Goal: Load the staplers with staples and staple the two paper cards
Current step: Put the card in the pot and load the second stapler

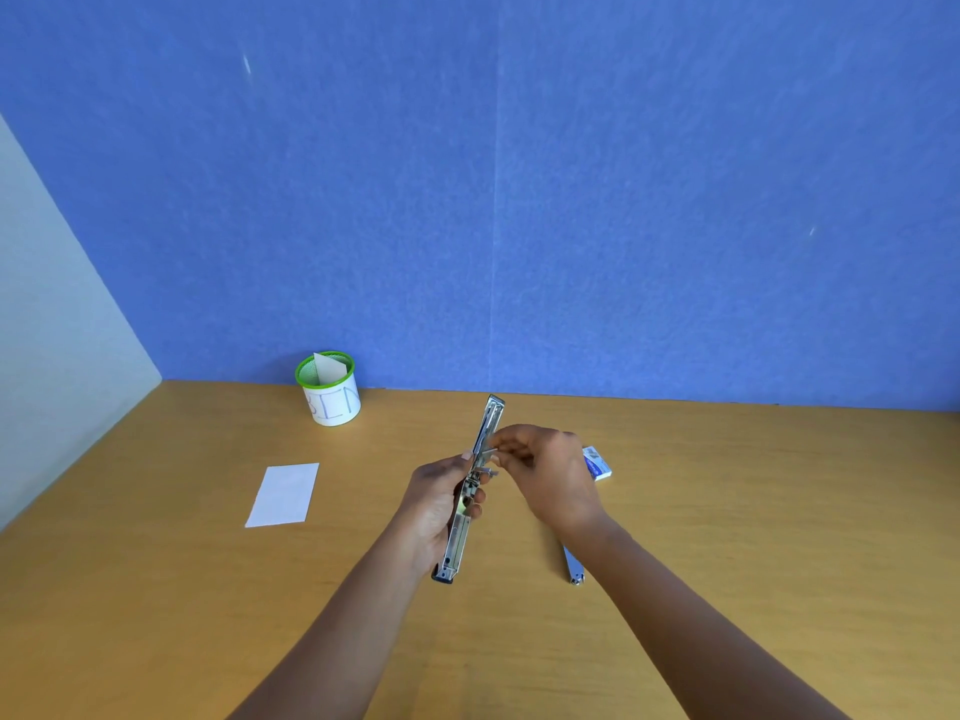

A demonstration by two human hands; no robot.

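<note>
A: Hands?
B: My left hand [441, 504] is gripping the opened stapler [474, 485] above the worktop [727, 511]. My right hand [550, 472] is pinching a small metal strip [488, 451] at it. A paper card [284, 494] is lying to the left.

Left hand [436, 506] grips the open stapler [488, 423]; right hand's [550, 475] fingers [514, 443] pinch a small metal piece [488, 450].
</note>
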